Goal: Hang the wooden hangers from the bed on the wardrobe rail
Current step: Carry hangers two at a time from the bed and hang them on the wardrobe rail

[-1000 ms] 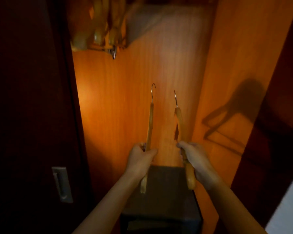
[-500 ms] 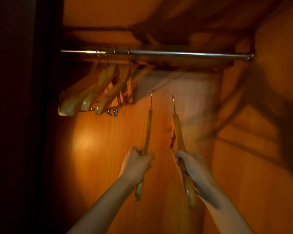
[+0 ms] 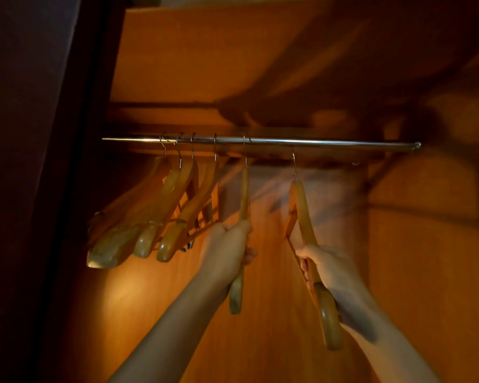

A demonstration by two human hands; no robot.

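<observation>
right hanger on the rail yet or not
Off: the right hanger is gripped by the right hand, its hook just below the rail.

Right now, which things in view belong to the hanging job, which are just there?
Job: left hand; right hand; left pale wooden hanger; right pale wooden hanger; shiny metal wardrobe rail; hung wooden hangers.
Idle: dark wardrobe door; orange wooden back panel.
</observation>
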